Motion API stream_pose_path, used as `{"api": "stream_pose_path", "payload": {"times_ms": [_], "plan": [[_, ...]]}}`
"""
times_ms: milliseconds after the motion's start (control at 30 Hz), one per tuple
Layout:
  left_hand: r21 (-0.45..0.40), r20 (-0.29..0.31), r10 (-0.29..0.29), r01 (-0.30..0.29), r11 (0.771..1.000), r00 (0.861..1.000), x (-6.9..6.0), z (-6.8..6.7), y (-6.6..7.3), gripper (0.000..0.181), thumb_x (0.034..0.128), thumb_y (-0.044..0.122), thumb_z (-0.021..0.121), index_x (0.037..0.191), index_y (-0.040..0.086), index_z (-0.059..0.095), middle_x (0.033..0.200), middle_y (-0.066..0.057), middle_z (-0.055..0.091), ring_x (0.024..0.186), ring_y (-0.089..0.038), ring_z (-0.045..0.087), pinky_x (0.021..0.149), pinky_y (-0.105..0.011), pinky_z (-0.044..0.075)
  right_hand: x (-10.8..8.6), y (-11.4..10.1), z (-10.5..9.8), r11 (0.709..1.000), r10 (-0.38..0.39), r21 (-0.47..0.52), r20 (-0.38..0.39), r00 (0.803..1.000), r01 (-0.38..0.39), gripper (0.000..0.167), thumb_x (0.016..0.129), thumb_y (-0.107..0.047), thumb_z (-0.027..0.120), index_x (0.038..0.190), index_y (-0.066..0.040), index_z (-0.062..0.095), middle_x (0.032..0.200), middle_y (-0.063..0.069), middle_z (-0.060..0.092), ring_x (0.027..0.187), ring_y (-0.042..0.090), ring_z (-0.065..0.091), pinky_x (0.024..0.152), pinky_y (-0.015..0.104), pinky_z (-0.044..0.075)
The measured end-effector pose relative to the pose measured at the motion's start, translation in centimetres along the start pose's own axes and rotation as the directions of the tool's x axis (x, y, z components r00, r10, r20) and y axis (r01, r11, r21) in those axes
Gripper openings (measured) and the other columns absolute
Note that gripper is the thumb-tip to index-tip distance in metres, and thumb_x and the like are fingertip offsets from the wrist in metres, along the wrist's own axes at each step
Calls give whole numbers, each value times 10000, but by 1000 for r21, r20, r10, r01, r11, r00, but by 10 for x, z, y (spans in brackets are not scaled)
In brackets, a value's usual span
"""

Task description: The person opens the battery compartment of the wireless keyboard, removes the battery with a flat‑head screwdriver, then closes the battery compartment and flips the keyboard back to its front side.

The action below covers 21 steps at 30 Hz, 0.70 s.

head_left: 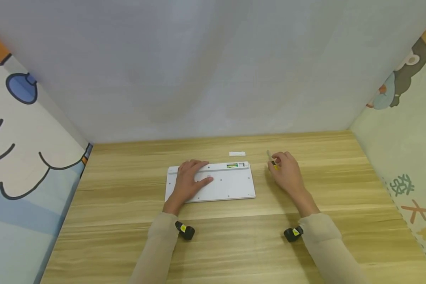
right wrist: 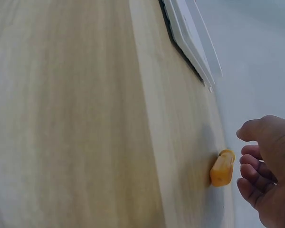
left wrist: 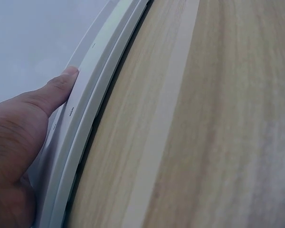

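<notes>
A white keyboard [head_left: 236, 187] lies face down on the wooden table, its battery compartment open at the far right. A green battery [head_left: 232, 165] shows inside that compartment. Across the keyboard's left part rests my left hand [head_left: 187, 179], fingers spread, thumb [left wrist: 61, 88] flat on its back. My right hand [head_left: 287, 171] hovers right of the keyboard, its fingers loosely bent. Just by those fingers is a small tool with a yellow-orange handle [right wrist: 222, 169], which lies on the table, apart from the fingers in the right wrist view. Its kind is unclear.
A small white battery cover [head_left: 237, 154] lies on the table [head_left: 234, 244] behind the keyboard. A grey wall [head_left: 213, 79] rises at the table's far edge, with patterned panels on both sides. Black wrist cameras [head_left: 293, 233] sit at both sleeves.
</notes>
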State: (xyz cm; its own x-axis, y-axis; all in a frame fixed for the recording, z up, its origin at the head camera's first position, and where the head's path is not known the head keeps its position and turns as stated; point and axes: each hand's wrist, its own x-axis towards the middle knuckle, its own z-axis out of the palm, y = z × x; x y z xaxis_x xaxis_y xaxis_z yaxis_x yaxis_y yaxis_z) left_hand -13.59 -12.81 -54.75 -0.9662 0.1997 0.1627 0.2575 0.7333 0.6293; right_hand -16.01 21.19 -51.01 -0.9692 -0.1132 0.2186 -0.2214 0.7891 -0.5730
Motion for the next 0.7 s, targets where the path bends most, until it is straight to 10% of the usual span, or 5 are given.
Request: {"api": "stream_pose_path", "payload": {"times_ms": [700], "plan": [[11,-7,-4,4,1000,1000,0,0,1,606,906,457,746,1428,191,589,1380,-87,631,1356,-292,538,1316,-512,187,-8,14,5,994,107,-18,49,993,-106,304,976,-210,640,1135,49,643,989,205,662,877,325,617,775,438,533]]}}
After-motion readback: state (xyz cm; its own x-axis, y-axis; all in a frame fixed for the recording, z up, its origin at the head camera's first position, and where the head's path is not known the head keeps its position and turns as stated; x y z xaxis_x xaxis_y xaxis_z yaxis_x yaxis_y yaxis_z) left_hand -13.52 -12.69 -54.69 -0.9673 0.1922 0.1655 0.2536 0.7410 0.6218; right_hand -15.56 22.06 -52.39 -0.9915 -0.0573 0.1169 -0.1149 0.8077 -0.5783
